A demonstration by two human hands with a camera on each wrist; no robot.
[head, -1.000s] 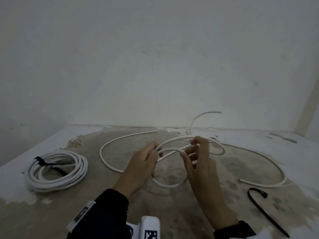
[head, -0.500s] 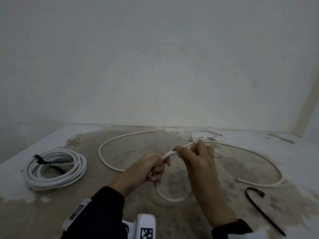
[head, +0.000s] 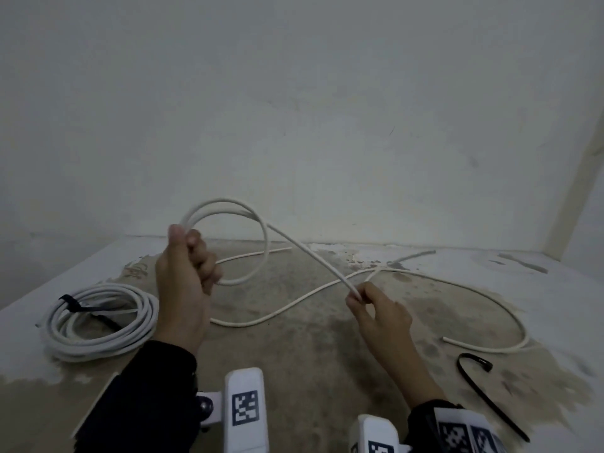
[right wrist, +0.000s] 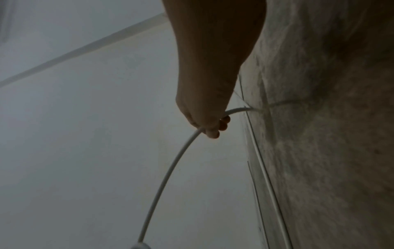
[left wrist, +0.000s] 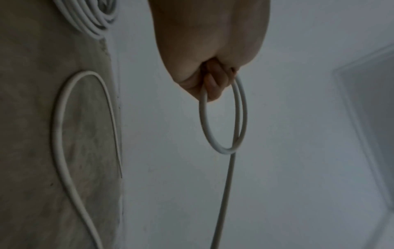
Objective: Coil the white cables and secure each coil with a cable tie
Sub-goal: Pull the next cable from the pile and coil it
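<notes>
My left hand [head: 189, 256] is raised and grips a small coil of the loose white cable [head: 258, 230], two loops standing above the stained floor; the same loops [left wrist: 224, 134] hang from its curled fingers [left wrist: 213, 84] in the left wrist view. A straight run of cable [head: 313, 256] slants down to my right hand [head: 362, 299], which pinches it between thumb and fingers; the right wrist view shows that hand [right wrist: 211, 124] holding the cable [right wrist: 170, 168]. The remaining cable [head: 457, 286] trails across the floor to the right. A black cable tie [head: 487, 393] lies at the right.
A finished white coil [head: 98, 322] bound with a black tie lies on the floor at the left. A plain wall [head: 294, 125] rises just behind the work area, with a corner at the right. White paint patches edge the brown floor [head: 310, 354].
My hands have drawn apart: the left rose up and to the left with the loops, the right slid down the cable to the right. The cable now stretches between them.
</notes>
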